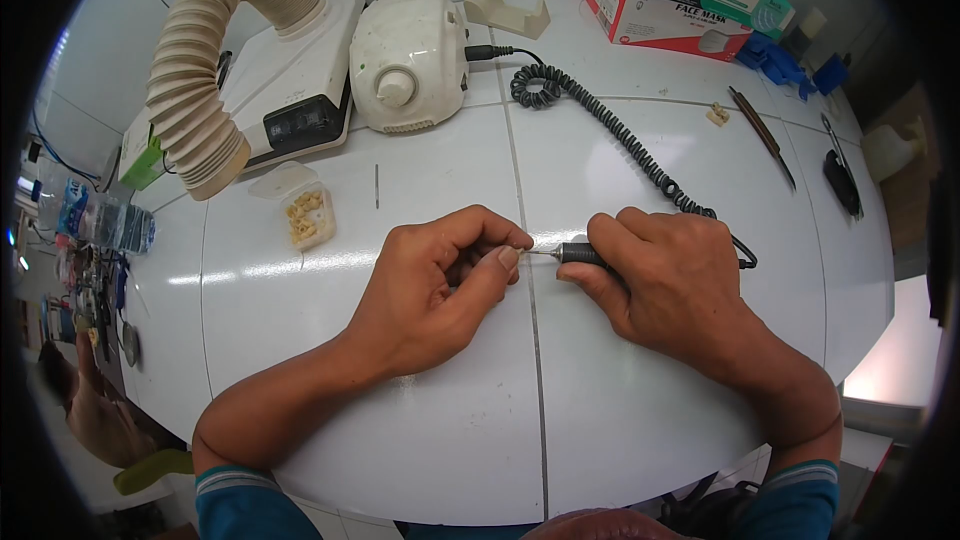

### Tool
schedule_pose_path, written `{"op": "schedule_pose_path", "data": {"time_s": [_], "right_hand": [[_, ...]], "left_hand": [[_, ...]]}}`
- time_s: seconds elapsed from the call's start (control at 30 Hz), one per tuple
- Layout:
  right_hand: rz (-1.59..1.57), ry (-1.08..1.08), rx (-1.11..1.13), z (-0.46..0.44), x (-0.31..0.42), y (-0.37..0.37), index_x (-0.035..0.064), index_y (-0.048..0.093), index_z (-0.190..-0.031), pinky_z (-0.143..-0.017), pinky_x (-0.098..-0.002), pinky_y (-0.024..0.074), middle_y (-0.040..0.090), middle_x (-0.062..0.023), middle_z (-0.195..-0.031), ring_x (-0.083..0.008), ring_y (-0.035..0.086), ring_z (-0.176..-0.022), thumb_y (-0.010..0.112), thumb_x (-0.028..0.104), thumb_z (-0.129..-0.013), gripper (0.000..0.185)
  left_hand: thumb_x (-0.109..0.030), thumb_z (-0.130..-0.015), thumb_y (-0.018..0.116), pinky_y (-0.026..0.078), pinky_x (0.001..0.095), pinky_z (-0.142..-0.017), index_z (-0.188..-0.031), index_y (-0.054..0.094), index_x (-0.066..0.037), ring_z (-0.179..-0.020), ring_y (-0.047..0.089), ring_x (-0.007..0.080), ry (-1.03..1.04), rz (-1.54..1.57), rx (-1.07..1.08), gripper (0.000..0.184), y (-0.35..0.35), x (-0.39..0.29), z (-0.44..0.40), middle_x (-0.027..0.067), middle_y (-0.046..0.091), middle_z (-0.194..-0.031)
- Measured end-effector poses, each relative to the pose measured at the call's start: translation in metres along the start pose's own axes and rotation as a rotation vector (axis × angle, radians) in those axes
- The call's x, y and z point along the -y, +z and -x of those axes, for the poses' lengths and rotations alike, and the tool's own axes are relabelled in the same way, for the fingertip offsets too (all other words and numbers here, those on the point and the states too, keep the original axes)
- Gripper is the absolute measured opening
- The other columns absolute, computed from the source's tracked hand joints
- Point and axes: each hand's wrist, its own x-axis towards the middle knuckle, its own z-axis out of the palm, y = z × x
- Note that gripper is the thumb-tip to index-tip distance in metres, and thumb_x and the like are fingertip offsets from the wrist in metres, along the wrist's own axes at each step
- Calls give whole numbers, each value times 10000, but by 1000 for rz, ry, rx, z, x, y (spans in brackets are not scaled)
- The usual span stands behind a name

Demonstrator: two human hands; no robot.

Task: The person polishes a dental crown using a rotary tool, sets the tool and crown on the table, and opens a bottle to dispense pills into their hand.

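My right hand point(675, 270) is wrapped round a black rotary handpiece point(579, 254), whose thin metal bit points left. Thumb and fingertips of my left hand point(425, 285) are pinched together at the tip of that bit. Whatever they grip is tiny and mostly covered by the fingers, so I cannot make it out. A coiled black cord point(630, 145) links the handpiece to the cream control unit point(408, 65) with a round knob. Beyond my left hand, a small clear box point(318, 233) with its lid open holds several yellowish, tooth-like pieces point(303, 212).
A ribbed hose point(190, 90) arches from a white box-shaped machine point(285, 80) at back left. One thin metal bit point(377, 186) lies on the white tiled table point(450, 440). Mask boxes point(665, 15), a brown pointed tool point(764, 138) and a black-handled tool point(840, 180) lie right.
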Motion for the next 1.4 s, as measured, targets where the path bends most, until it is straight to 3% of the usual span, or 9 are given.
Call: {"op": "schedule_pose_path", "data": {"time_s": [0.1, 0.2, 0.7, 1.0, 1.4], "right_hand": [[-3, 4, 1, 0, 0, 0, 100, 696, -874, -460, -372, 439, 616, -23, -638, -206, 601, -480, 801, 492, -1010, 428], [-4, 3, 3, 0, 1, 0, 100, 699, -878, -462, -372, 443, 622, -26, -641, -210, 608, -482, 800, 488, -1011, 422], [-11, 22, 13, 1, 1, -1, 107, 686, -871, -467, -383, 449, 619, -28, -658, -227, 619, -494, 804, 483, -1003, 416], [-16, 31, 12, 2, 2, 0, 107, 689, -885, -467, -391, 451, 623, -28, -662, -228, 618, -496, 798, 483, -1006, 410], [-19, 34, 19, 1, 2, -1, 107, 692, -882, -466, -387, 447, 630, -29, -661, -232, 623, -497, 802, 481, -1004, 408]], "left_hand": [[-80, -1121, 620, 536, 247, -798, -1257, 716, 62, -877, 644, 74, 2, -2, -5, 219, 0, 2, 0, 49, 719, -997], [-79, -1083, 677, 501, 247, -696, -1196, 732, 59, -787, 626, 53, 74, 21, -80, 187, 5, 8, -1, 53, 770, -940], [-38, -1102, 653, 635, 270, -842, -1256, 618, 42, -996, 772, 132, 63, 39, 29, 177, 2, 3, 1, 135, 774, -1133], [-15, -1047, 730, 635, 282, -822, -1152, 655, 52, -958, 779, 135, 90, 97, -50, 145, 8, 7, -1, 118, 777, -1024], [-44, -1031, 765, 630, 286, -804, -1112, 661, 36, -923, 769, 136, 80, 53, -63, 155, 8, 6, -1, 124, 785, -1010]]}}
